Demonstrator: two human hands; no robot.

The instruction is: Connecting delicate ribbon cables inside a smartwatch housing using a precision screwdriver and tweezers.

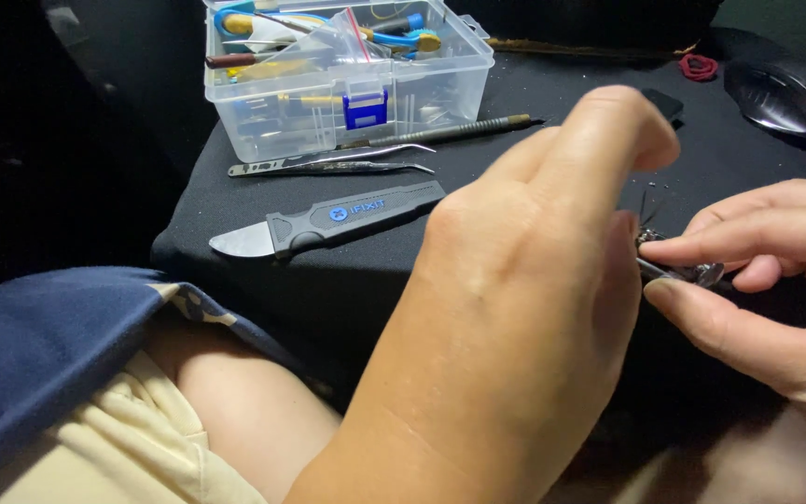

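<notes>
Tiny metal part [692, 273] pinched between right hand [776, 280] thumb and forefinger, above the black mat [552, 103]; left hand [534, 280] closing in, grip hidden. Likely light, stiff, slippery, fine wires fragile; best held by the body

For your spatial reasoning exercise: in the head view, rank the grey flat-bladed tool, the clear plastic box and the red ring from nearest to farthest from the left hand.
1. Grey flat-bladed tool, left of the left hand.
2. Red ring, far right at the back.
3. Clear plastic box, at the back left.
</notes>
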